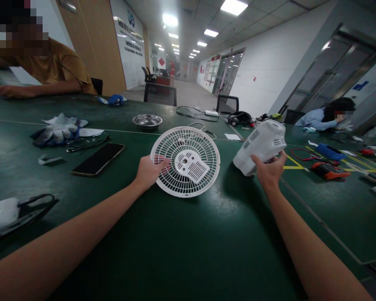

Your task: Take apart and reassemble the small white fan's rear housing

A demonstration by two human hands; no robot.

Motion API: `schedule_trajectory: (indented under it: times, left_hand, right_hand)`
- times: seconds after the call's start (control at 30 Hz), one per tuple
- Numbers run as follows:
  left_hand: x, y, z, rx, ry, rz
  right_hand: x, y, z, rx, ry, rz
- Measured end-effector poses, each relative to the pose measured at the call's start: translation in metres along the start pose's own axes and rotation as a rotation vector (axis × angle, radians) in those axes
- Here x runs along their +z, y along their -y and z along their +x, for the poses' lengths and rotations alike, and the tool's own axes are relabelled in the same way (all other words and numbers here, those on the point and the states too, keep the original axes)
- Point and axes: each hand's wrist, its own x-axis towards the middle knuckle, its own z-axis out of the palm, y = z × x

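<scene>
Forearms [90,228] extend forward — left grip [149,172] pinched on a grille [191,166], right grip [269,170] spread across a housing [260,142].

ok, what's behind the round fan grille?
Behind the fan grille, fingers of the left hand and green tabletop show through the bars. A thin pale cable shows past the top rim. Whatever lies directly behind the centre plate is covered; can't tell.

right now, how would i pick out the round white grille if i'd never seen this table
Find the big green table, then the person's left hand above it. That hand holds the grille by its edge. It is a round white openwork disc with a slotted plate in it, unlike the bulky white housing in the right hand.
</scene>
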Motion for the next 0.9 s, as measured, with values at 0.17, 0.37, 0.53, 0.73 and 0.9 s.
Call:
schedule_trajectory:
  times: [0.17, 0.37, 0.53, 0.73, 0.9]
  left_hand:
    - [0.0, -0.003, -0.003, 0.008, -0.002, 0.012]
    - [-0.001, -0.005, -0.005, 0.017, 0.009, 0.021]
    - [-0.002, -0.005, -0.005, 0.021, 0.013, 0.037]
    - [-0.001, -0.007, -0.005, 0.003, 0.025, 0.037]
    - [0.0, -0.009, -0.005, -0.029, -0.003, 0.037]
  right_hand:
    - [-0.011, -0.025, 0.018, 0.049, 0.02, 0.027]
    - [-0.014, -0.014, 0.015, -0.062, -0.026, 0.105]
    - [-0.017, -0.008, 0.016, -0.081, -0.007, 0.188]
    - [-0.017, -0.014, 0.02, -0.138, 0.002, 0.188]
    - [-0.022, -0.011, 0.021, -0.41, -0.131, -0.017]
